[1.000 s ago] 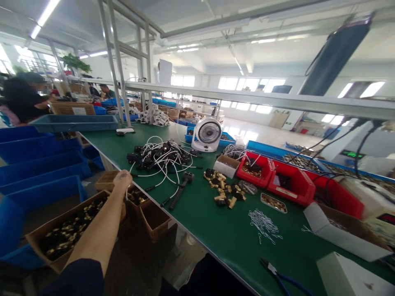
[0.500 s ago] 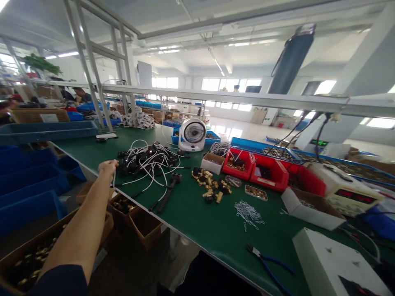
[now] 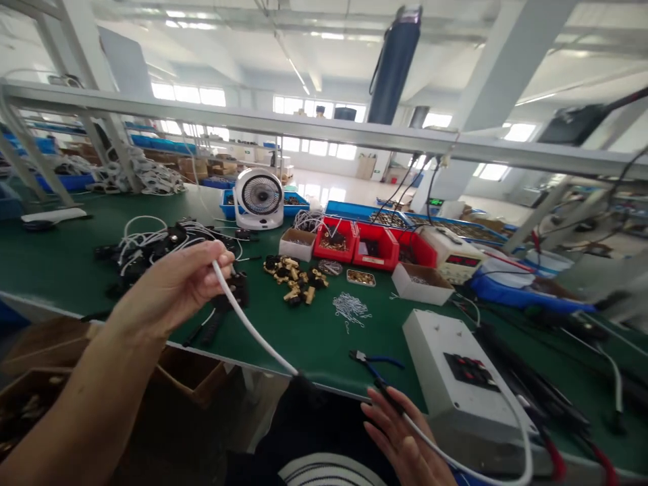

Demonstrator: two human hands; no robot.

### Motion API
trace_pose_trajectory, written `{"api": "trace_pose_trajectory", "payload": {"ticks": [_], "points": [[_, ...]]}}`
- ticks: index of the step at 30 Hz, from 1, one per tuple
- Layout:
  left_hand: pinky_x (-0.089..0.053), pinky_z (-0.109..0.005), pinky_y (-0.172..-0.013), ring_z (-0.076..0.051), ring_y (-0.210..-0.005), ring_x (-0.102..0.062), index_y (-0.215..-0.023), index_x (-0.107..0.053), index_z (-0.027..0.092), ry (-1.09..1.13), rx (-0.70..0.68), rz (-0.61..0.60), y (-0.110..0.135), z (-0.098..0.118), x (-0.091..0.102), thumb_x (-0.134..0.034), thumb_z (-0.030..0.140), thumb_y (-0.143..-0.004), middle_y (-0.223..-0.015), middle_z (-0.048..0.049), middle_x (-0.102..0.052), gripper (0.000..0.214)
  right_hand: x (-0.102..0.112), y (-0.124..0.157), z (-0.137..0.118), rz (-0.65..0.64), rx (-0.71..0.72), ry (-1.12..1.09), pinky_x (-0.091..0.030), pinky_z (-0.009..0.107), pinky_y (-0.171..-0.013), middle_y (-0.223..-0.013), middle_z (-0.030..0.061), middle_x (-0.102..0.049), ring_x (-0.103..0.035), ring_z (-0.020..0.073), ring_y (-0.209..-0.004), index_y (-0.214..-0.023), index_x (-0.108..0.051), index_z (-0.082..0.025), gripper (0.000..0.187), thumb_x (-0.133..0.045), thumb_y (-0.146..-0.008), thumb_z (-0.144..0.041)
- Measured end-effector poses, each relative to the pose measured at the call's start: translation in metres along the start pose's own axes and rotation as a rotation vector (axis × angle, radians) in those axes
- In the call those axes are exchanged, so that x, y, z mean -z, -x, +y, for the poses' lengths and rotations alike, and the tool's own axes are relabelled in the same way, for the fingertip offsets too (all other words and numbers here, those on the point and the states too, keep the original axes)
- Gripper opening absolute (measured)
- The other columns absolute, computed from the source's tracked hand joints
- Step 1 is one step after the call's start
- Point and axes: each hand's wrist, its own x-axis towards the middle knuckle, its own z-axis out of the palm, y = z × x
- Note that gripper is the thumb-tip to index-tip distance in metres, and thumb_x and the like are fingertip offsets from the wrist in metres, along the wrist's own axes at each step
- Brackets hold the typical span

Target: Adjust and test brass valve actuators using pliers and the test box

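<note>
Red bins (image 3: 368,247) beyond left hand (image 3: 175,287) held small parts; left pinched white cable (image 3: 253,329), right hand (image 3: 405,442) loosely gripped it.

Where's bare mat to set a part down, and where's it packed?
Bare: green mat between brass fittings, clips, pliers and the near edge; also far left by the cable pile. Packed: red bins and meter behind.
</note>
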Motion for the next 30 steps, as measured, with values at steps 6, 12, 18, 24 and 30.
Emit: {"api": "trace_pose_trajectory", "payload": {"ticks": [6,12,18,24,30], "points": [[-0.056,-0.011,-0.048,-0.003,-0.049,-0.056,-0.077,-0.064,0.005,0.137,0.302,-0.011,0.003,-0.095,-0.034,-0.046,0.003,-0.093,-0.073,-0.0039,-0.061,0.024,-0.009,0.009,-0.006,-0.029,-0.074,-0.111,-0.053,0.04,-0.08,-0.143,0.0114,-0.056,-0.07,0.0223,-0.088,-0.126,-0.059,-0.035,0.067,-0.074,-0.068,-0.066],[-0.062,-0.017,-0.055,-0.005,-0.051,-0.062,-0.075,-0.064,0.006,0.16,0.455,0.168,0.039,-0.149,-0.016,-0.043,-0.002,-0.093,-0.074,-0.0039,-0.064,0.028,-0.013,0.014,-0.012,-0.063,-0.058,-0.1,-0.051,0.026,-0.07,-0.092,0.0028,-0.073,-0.065,0.0114,-0.069,-0.105,-0.066,-0.027,0.031,-0.079,-0.078,-0.036],[-0.061,-0.015,-0.053,-0.004,-0.048,-0.063,-0.077,-0.061,0.004,0.152,0.532,0.356,0.06,-0.154,0.001,-0.037,-0.002,-0.096,-0.071,-0.004,-0.065,0.031,-0.011,0.005,0.003,0.088,-0.091,0.176,-0.045,0.034,-0.101,-0.109,0.0063,-0.072,-0.064,0.019,-0.11,-0.11,-0.062,-0.026,0.049,-0.082,-0.071,-0.046],[-0.058,-0.013,-0.049,-0.003,-0.043,-0.059,-0.087,-0.061,0.006,0.19,0.689,0.325,0.067,-0.152,-0.017,-0.035,0.0,-0.096,-0.07,-0.003,-0.063,0.028,-0.012,-0.001,0.018,0.01,-0.366,0.018,-0.052,0.04,-0.091,-0.121,0.0107,-0.067,-0.071,0.0224,-0.097,-0.117,-0.057,-0.025,0.064,-0.081,-0.065,-0.056],[-0.057,-0.026,-0.054,-0.015,-0.06,-0.062,-0.111,-0.06,0.014,-0.442,0.465,0.072,0.072,-0.171,0.001,-0.07,0.023,-0.081,-0.076,-0.0008,-0.06,0.032,-0.013,0.003,0.004,0.064,-0.126,-0.177,-0.054,0.02,-0.069,-0.088,0.0007,-0.073,-0.065,0.0075,-0.067,-0.099,-0.063,-0.021,0.032,-0.082,-0.074,-0.028]]}}
